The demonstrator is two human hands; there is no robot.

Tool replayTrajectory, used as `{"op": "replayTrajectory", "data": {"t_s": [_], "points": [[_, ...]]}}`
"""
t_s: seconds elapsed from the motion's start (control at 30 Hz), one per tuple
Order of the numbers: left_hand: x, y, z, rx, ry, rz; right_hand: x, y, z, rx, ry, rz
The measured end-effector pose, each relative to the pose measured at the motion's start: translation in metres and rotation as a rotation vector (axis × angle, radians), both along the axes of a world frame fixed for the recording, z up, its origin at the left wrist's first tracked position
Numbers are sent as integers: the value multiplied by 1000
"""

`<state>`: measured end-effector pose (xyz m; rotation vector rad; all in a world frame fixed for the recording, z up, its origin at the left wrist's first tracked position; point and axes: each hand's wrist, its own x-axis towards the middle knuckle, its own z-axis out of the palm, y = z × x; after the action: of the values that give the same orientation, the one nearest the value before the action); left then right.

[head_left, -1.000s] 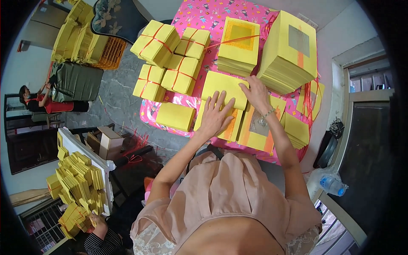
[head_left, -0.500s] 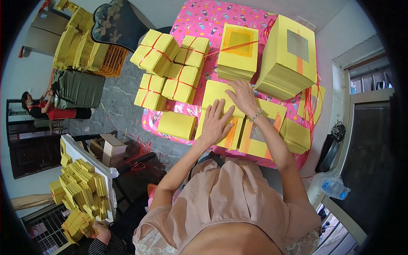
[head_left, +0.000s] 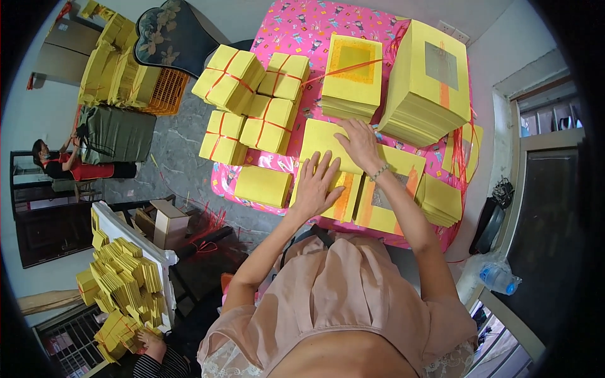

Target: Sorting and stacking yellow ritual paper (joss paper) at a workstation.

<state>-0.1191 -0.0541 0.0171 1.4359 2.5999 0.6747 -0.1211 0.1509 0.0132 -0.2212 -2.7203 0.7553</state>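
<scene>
Both my hands rest on yellow paper at the near side of the table. A plain yellow sheet or pile of paper (head_left: 318, 137) lies between them and the large stack. My left hand (head_left: 317, 188), fingers spread, lies flat over its near edge and a yellow stack with an orange-and-silver patch (head_left: 346, 200). On its right side, the fingers of my right hand (head_left: 361, 148) rest apart, slightly bent, with a bead bracelet at the wrist. Under my right forearm is another patched yellow stack (head_left: 378, 214). Neither hand grips anything that I can make out.
Tied yellow bundles (head_left: 268, 123) and a plain yellow block (head_left: 261, 186) stand on the left. A tall stack (head_left: 421, 94) and an orange-framed stack (head_left: 353, 69) stand behind. Red strings (head_left: 463, 170) hang at right. Two other people (head_left: 82, 165) are on the left.
My left hand has shifted slightly toward me and left on the paper, its fingers still spread. My right hand stays nearly where it was.
</scene>
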Motion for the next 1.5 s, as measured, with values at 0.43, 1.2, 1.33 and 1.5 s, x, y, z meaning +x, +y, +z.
{"op": "replayTrajectory", "data": {"t_s": [0.43,1.2,1.33,1.5], "points": [[-4,-2,-1,-37,1,-31,59,-31,25,-96,12,31],[-5,-4,-7,-13,-11,-37,71,-47,-5,-81,0,60],[-11,-6,-4,-8,-41,-87,74,-43,-12,-104,-18,39],[-42,-31,2,11,-150,-292,74,-42,-8,-208,-25,5]]}}
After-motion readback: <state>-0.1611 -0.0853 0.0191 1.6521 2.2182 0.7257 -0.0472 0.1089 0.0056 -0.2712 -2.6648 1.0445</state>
